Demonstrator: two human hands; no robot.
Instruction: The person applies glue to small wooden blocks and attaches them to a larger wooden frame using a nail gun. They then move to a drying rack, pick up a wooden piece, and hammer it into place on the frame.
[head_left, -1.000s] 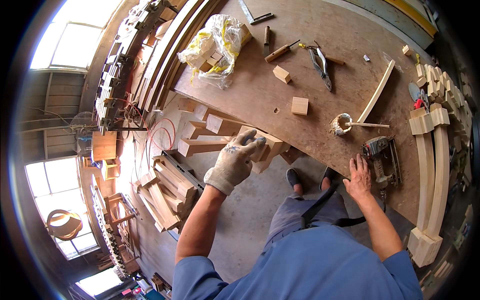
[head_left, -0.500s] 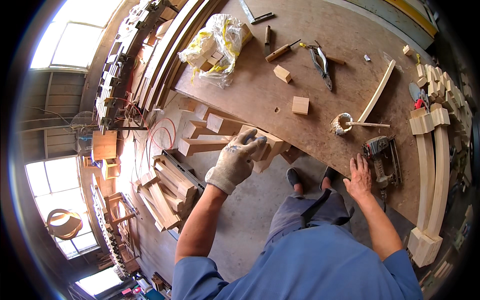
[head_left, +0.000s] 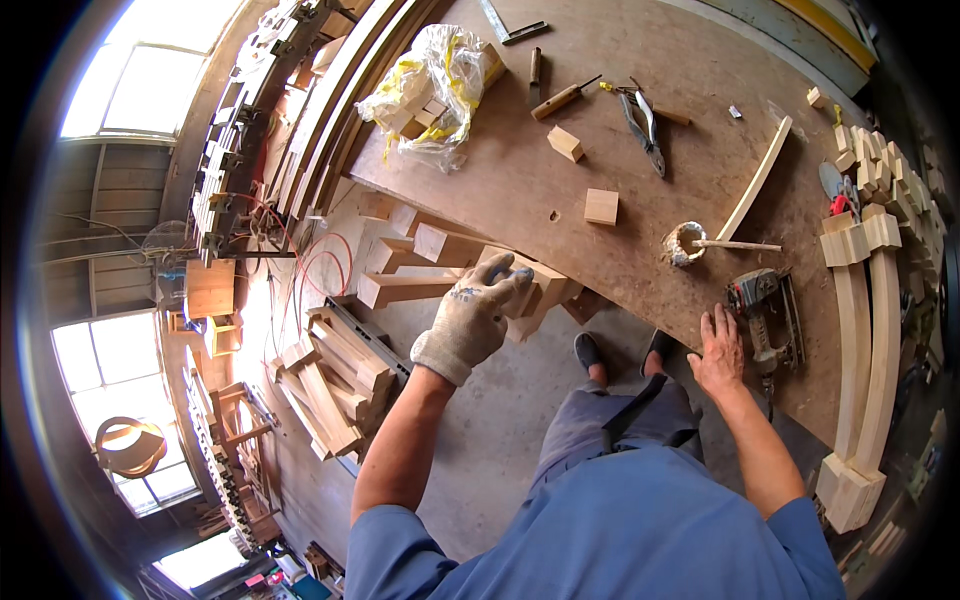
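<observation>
My left hand (head_left: 468, 318) wears a pale work glove with dark-smudged fingertips. Its fingers are bent together over several square wooden legs (head_left: 545, 285) beside the bench edge. Whatever lies between those fingers is hidden. Bare and flat, my right hand (head_left: 718, 358) rests on the edge of the brown workbench (head_left: 630, 270) with its fingers stretched out. Just right of it lies a grey and red nail gun (head_left: 762, 310), apart from the fingertips. A crusted glue pot (head_left: 685, 245) with a stick (head_left: 740, 246) across it stands farther in.
Two wood blocks (head_left: 601, 207) (head_left: 565, 144), pliers (head_left: 642, 128), a wooden-handled tool (head_left: 560, 101) and a metal square (head_left: 520, 32) lie on the bench. A plastic bag (head_left: 435, 95) holds wood pieces. Jointed wooden parts (head_left: 878, 340) line the right; timber (head_left: 325, 395) is stacked low left.
</observation>
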